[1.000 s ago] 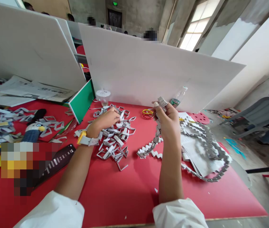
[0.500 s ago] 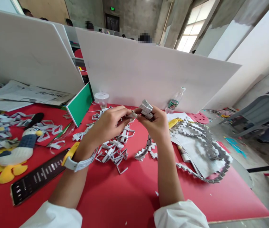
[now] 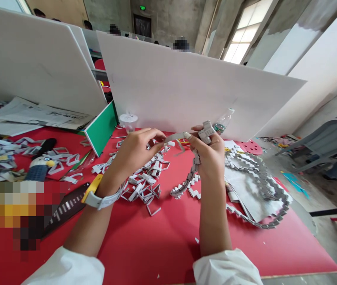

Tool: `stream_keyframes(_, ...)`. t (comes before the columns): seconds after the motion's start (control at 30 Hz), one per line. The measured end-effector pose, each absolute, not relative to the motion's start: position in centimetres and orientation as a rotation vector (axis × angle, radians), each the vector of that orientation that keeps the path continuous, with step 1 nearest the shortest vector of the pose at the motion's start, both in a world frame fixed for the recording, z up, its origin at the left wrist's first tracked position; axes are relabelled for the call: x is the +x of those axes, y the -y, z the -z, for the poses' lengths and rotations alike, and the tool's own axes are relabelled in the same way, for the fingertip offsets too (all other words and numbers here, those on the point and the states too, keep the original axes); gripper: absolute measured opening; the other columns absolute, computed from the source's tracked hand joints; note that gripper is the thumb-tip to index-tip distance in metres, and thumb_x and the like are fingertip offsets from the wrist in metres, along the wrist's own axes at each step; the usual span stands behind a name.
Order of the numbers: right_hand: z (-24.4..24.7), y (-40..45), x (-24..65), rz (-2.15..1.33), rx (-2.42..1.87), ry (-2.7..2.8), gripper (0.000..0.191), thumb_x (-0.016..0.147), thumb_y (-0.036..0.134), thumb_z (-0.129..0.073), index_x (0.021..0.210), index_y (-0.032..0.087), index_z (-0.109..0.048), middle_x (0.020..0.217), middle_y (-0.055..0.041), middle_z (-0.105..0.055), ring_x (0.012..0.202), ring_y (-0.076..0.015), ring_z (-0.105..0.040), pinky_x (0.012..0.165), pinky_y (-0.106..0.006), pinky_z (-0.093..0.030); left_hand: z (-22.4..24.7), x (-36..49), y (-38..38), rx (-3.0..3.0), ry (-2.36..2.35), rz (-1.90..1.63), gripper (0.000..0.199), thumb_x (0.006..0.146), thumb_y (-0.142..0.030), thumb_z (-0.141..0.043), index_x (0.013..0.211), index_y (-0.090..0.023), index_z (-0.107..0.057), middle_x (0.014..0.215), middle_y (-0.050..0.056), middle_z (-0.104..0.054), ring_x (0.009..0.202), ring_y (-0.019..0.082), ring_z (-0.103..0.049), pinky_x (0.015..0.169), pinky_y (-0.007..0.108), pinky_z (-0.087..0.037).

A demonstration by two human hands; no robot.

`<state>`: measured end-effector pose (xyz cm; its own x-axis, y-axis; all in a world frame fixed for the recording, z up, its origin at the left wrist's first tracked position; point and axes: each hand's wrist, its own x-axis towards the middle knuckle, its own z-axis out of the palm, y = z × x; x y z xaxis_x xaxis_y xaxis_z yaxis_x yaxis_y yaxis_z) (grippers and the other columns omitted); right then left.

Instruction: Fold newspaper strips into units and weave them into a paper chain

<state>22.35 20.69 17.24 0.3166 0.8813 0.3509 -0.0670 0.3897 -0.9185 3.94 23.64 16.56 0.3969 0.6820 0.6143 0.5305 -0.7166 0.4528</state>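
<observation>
– Right hand (image 3: 211, 154) swings away from the left hand (image 3: 132, 154) since the last frame, and a paper strip (image 3: 176, 137) now spans them!

– From the far left, then: a toy bird (image 3: 35, 173), well apart from the action

– Next, the pile of folded paper links (image 3: 141, 186), spread beneath the left hand, probably kept there for easy reach

– And that left hand?

– Thumb and fingers pinch one end of the strip; the right thumb presses near the other, likely to steady it

– Right fingers curl round a folded paper block (image 3: 206, 132), perhaps leaving the thumb free for the strip

– Below, a zigzag chain (image 3: 192, 172) droops to the red table (image 3: 162, 253); the hand hides whether it joins the block

– Far right, a looped chain (image 3: 267, 194) lies over white sheets (image 3: 250, 198), probably laid aside from the busy hands
</observation>
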Motion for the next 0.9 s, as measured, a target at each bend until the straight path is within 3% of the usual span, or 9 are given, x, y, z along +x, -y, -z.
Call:
stream_keyframes(0.2, -16.9, -21.2, 22.5, -0.808, -0.984, 0.941, 0.026, 0.065, 0.024, -0.072, 0.086, 0.020, -0.057, 0.071, 0.0037, -0.053, 0.057, -0.0081, -0.045, 0.053, -0.025, -0.037, -16.4, 4.0, -23.8, 2.217, -1.122, -1.033, 0.041, 0.090, -0.050, -0.054, 0.119, -0.023, -0.060, 0.094, 0.005, -0.072, 0.071, 0.015, -0.066, 0.057, 0.023, -0.048)
stream_keyframes(0.33, -16.8, -21.1, 22.3, -0.850, -0.965, 0.946, 0.024, 0.066, 0.022, -0.072, 0.085, 0.020, -0.058, 0.073, 0.0032, -0.054, 0.058, -0.0077, -0.044, 0.053, -0.024, -0.037, -16.0, 4.3, -24.1, 1.872, -0.872, -1.014, 0.046, 0.090, -0.058, -0.049, 0.109, -0.020, -0.065, 0.090, 0.006, -0.072, 0.069, 0.014, -0.067, 0.058, 0.023, -0.052)
stream_keyframes(0.47, -16.7, -21.2, 22.1, -0.897, -0.930, 0.942, 0.026, 0.064, 0.022, -0.075, 0.084, 0.019, -0.059, 0.069, 0.0041, -0.052, 0.057, -0.0073, -0.042, 0.052, -0.023, -0.035, -15.7, 4.4, -24.6, 1.645, -0.815, -1.046, 0.038, 0.082, -0.052, -0.065, 0.090, -0.016, -0.067, 0.085, 0.007, -0.072, 0.071, 0.015, -0.069, 0.066, 0.025, -0.056)
stream_keyframes(0.6, -16.7, -21.2, 21.9, -0.905, -0.958, 0.985, 0.026, 0.065, 0.023, -0.074, 0.085, 0.019, -0.058, 0.065, 0.0047, -0.048, 0.056, -0.0076, -0.040, 0.050, -0.024, -0.032, -16.0, 4.2, -24.6, 1.504, -0.801, -1.110, 0.038, 0.073, -0.040, -0.077, 0.098, -0.014, -0.065, 0.086, 0.007, -0.071, 0.071, 0.015, -0.069, 0.064, 0.026, -0.057)
stream_keyframes(0.7, -16.8, -21.1, 21.7, -0.938, -0.977, 1.034, 0.026, 0.066, 0.024, -0.075, 0.085, 0.019, -0.058, 0.063, 0.0052, -0.047, 0.054, -0.0075, -0.039, 0.050, -0.025, -0.032, -16.3, 4.0, -24.3, 1.510, -0.748, -1.053, 0.044, 0.074, -0.036, -0.077, 0.110, -0.016, -0.064, 0.090, 0.008, -0.072, 0.073, 0.015, -0.069, 0.063, 0.025, -0.057)
stream_keyframes(0.9, -16.8, -20.6, 21.4, -1.000, -0.969, 1.180, 0.027, 0.069, 0.028, -0.076, 0.090, 0.020, -0.061, 0.064, 0.0048, -0.049, 0.054, -0.0075, -0.040, 0.051, -0.024, -0.034, -16.3, 4.1, -23.8, 1.637, -0.761, -0.964, 0.033, 0.077, -0.043, -0.073, 0.096, -0.017, -0.073, 0.079, 0.005, -0.072, 0.067, 0.013, -0.066, 0.052, 0.019, -0.051)
